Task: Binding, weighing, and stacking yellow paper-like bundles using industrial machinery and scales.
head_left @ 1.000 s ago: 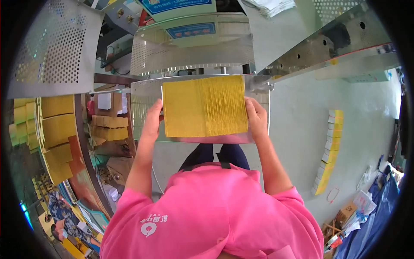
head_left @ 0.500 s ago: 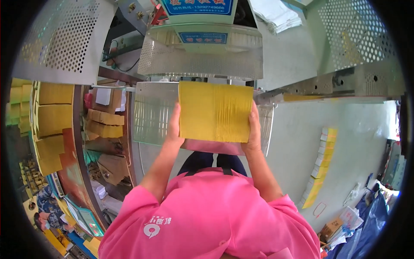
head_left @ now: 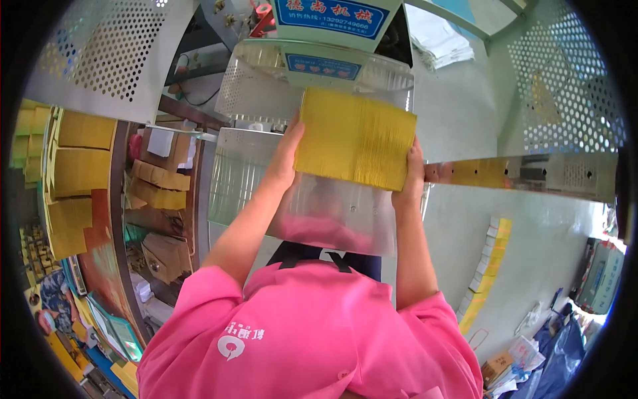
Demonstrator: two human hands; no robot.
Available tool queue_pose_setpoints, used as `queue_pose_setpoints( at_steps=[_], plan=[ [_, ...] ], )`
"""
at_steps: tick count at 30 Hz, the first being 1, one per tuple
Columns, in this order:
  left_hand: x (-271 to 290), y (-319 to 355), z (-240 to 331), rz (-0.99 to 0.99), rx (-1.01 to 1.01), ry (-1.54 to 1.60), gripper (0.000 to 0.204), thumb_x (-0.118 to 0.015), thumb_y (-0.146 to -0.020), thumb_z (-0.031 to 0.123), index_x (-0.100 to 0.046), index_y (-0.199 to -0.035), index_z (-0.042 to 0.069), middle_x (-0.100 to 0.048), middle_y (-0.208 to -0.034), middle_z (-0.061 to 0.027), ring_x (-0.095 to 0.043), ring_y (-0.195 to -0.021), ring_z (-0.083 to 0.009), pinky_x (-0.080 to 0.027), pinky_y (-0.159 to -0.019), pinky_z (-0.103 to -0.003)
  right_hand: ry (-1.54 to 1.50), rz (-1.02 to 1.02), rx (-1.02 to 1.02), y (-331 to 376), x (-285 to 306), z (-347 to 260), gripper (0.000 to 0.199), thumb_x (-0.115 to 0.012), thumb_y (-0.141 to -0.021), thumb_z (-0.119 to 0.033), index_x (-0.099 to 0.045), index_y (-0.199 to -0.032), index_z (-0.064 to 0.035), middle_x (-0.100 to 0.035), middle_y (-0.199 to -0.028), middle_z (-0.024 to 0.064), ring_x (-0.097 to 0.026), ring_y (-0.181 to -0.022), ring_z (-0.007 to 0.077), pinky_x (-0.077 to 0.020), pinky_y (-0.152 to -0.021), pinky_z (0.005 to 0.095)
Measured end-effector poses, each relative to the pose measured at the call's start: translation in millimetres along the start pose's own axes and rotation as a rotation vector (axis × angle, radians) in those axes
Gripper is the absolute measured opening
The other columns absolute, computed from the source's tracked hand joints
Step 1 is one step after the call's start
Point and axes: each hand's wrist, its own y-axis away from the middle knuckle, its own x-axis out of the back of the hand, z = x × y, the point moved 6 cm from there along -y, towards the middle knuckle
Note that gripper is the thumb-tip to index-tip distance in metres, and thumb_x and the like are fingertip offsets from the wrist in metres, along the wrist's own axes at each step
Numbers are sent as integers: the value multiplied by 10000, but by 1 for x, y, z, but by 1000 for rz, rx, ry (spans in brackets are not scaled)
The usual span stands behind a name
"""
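Note:
I hold a thick stack of yellow paper sheets [head_left: 355, 138] between both hands, lifted above a shiny metal machine table [head_left: 246, 173]. My left hand [head_left: 289, 149] grips the stack's left edge and my right hand [head_left: 412, 169] grips its right edge. The stack is slightly tilted and sits just in front of the machine's pale green head with a clear guard [head_left: 319, 66]. My pink sleeves fill the lower part of the view.
Perforated metal panels [head_left: 113, 60] stand at the upper left and upper right. A long metal rail [head_left: 525, 174] runs right. Stacks of yellow paper [head_left: 73, 173] fill shelves at left; a row of yellow bundles [head_left: 488, 263] lies on the grey floor.
Both hands have carried the yellow stack upward and away from my body, toward the machine head. The view has tilted along with it.

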Motion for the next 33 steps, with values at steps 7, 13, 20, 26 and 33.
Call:
queue_pose_setpoints(
  at_steps=[7,13,20,26,33],
  plan=[
    [-9,10,-3,45,-39,-57,695,-569,-926,324,-287,-1493,38,-405,-1460,-95,-348,-1361,-196,-255,-1120,-335,-24,24,-38,-8,7,11,621,-438,-954,-362,-309,-1476,-52,-424,-1433,88,-395,-1331,224,-335,-1083,362],
    [-7,10,-8,74,-22,-79,655,-570,-924,312,-329,-1471,45,-471,-1391,-88,-398,-1311,-184,-281,-1096,-326,-28,-4,18,-7,9,9,580,-431,-987,-304,-300,-1479,-25,-446,-1413,86,-435,-1289,198,-353,-1067,330],
    [-19,12,-12,95,14,-153,700,-580,-931,397,-313,-1462,27,-434,-1405,-92,-387,-1302,-181,-289,-1086,-329,-110,12,41,-7,10,9,580,-473,-979,-305,-330,-1470,-30,-444,-1418,75,-437,-1284,186,-366,-1054,328],
    [-21,12,-19,87,58,-193,769,-593,-914,485,-308,-1454,17,-427,-1402,-115,-376,-1304,-209,-272,-1095,-338,-103,230,-250,-14,35,37,483,-466,-990,-383,-476,-1337,-47,-561,-1268,60,-536,-1169,187,-445,-967,311],
    [-4,4,-40,-11,36,-222,530,-460,-1002,404,-460,-1374,26,-519,-1342,-83,-462,-1251,-195,-333,-1072,-361,-192,204,-281,-16,46,59,493,-496,-973,-448,-504,-1287,-68,-544,-1185,67,-539,-1054,204,-435,-947,378]
  ],
)
